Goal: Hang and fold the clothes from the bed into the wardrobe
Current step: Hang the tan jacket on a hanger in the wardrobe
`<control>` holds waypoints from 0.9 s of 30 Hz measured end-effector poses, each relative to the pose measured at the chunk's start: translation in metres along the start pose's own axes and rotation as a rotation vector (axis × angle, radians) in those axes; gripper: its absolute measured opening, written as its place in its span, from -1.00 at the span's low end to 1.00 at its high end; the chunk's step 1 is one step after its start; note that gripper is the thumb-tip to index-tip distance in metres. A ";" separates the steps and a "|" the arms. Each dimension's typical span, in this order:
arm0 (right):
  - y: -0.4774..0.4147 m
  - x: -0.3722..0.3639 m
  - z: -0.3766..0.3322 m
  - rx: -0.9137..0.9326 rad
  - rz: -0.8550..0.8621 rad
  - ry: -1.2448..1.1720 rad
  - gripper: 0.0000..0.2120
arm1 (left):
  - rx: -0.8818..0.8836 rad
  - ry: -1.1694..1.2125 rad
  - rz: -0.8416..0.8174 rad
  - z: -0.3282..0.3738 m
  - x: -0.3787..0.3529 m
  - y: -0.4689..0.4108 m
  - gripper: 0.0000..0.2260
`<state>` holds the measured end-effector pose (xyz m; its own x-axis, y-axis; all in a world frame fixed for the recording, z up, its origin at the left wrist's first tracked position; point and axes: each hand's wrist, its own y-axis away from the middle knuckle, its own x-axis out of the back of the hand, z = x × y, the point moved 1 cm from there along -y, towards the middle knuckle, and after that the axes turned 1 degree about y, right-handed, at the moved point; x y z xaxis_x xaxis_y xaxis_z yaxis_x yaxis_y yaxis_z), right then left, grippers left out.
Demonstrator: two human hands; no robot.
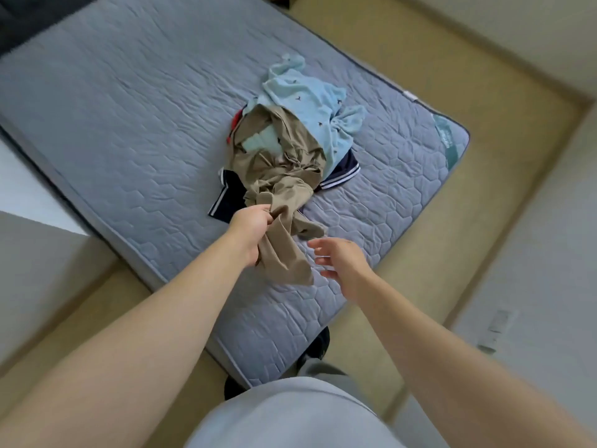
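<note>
Beige floor (403, 92) shows along the right side and at bottom left. White wall (555, 205) on the right, blurred, with pale socket plate (496, 329) low on it.

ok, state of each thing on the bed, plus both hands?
Khaki garment: crumpled on top, one end gripped and lifted.
Blue shirt: crumpled, partly under the khaki garment.
Navy garment: unfolded, mostly buried under the others.
Left hand: grips the khaki garment.
Right hand: open, empty, beside the khaki garment.

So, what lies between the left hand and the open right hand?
The hanging end of the crumpled khaki garment, which the left hand grips; the right hand is open beside it. This shows in the head view.
</note>
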<state>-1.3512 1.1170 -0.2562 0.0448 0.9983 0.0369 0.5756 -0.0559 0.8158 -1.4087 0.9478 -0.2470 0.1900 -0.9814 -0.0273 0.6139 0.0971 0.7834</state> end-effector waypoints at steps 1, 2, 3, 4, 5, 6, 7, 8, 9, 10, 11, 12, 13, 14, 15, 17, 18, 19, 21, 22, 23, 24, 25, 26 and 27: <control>-0.002 -0.002 -0.003 -0.035 0.017 -0.062 -0.81 | -0.050 -0.010 0.029 0.006 0.009 0.012 -0.63; -0.004 -0.007 -0.007 -0.071 0.008 -0.124 -0.80 | -0.094 -0.018 0.060 0.012 0.018 0.025 -0.63; -0.007 -0.013 -0.011 -0.109 -0.020 -0.180 -0.74 | -0.130 -0.017 0.089 0.018 0.027 0.038 -0.64; -0.010 -0.022 -0.014 -0.150 -0.069 -0.237 -0.65 | -0.160 -0.004 0.107 0.023 0.036 0.053 -0.65; -0.012 -0.033 -0.017 -0.192 -0.137 -0.302 -0.56 | -0.186 0.014 0.106 0.027 0.044 0.068 -0.64; -0.011 -0.046 -0.019 -0.240 -0.215 -0.360 -0.49 | -0.211 0.029 0.085 0.031 0.050 0.084 -0.63; -0.007 -0.061 -0.019 -0.284 -0.295 -0.418 -0.46 | -0.234 0.041 0.048 0.034 0.056 0.101 -0.64; -0.001 -0.077 -0.019 -0.309 -0.369 -0.458 -0.47 | -0.253 0.050 0.000 0.036 0.063 0.119 -0.65; 0.006 -0.093 -0.017 -0.307 -0.425 -0.465 -0.54 | -0.263 0.058 -0.058 0.037 0.070 0.136 -0.65; 0.013 -0.109 -0.015 -0.285 -0.441 -0.432 -0.65 | -0.269 0.066 -0.121 0.038 0.080 0.152 -0.65; 0.020 -0.123 -0.013 -0.254 -0.438 -0.384 -0.71 | -0.272 0.085 -0.174 0.036 0.092 0.164 -0.67; 0.024 -0.137 -0.011 -0.232 -0.413 -0.333 -0.70 | -0.270 0.099 -0.203 0.034 0.105 0.175 -0.71; 0.027 -0.149 -0.010 -0.211 -0.378 -0.279 -0.70 | -0.251 0.099 -0.205 0.029 0.121 0.183 -0.77; 0.033 -0.160 -0.011 -0.183 -0.352 -0.218 -0.71 | -0.214 0.088 -0.181 0.022 0.138 0.190 -0.81; 0.039 -0.172 -0.012 -0.152 -0.355 -0.179 -0.73 | -0.163 0.090 -0.136 0.011 0.155 0.194 -0.81; 0.059 -0.193 -0.017 -0.117 -0.423 -0.154 -0.72 | -0.056 0.119 -0.051 -0.014 0.188 0.198 -0.76; 0.072 -0.201 -0.019 -0.097 -0.457 -0.147 -0.73 | -0.003 0.130 -0.026 -0.028 0.201 0.201 -0.72; 0.088 -0.208 -0.021 -0.066 -0.477 -0.132 -0.77 | 0.055 0.139 -0.002 -0.043 0.215 0.201 -0.67; 0.119 -0.217 -0.024 0.004 -0.497 -0.098 -0.79 | 0.154 0.159 0.021 -0.071 0.236 0.204 -0.69; 0.135 -0.221 -0.026 0.036 -0.513 -0.081 -0.76 | 0.190 0.157 0.047 -0.082 0.245 0.207 -0.77; 0.151 -0.225 -0.028 0.075 -0.535 -0.065 -0.73 | 0.196 0.171 0.081 -0.091 0.254 0.210 -0.83; 0.168 -0.229 -0.030 0.120 -0.554 -0.032 -0.72 | 0.188 0.198 0.135 -0.098 0.263 0.212 -0.80; 0.184 -0.232 -0.031 0.172 -0.575 0.005 -0.71 | 0.164 0.252 0.179 -0.104 0.272 0.213 -0.74; 0.202 -0.235 -0.031 0.221 -0.605 0.049 -0.69 | 0.141 0.343 0.191 -0.108 0.278 0.213 -0.77; 0.218 -0.239 -0.031 0.273 -0.666 0.077 -0.66 | 0.113 0.415 0.188 -0.110 0.282 0.216 -0.82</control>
<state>-1.2613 0.8663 -0.0695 -0.4381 0.8196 -0.3691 0.6445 0.5727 0.5067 -1.1380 0.7104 -0.1539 0.5945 -0.7971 -0.1059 0.4565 0.2261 0.8605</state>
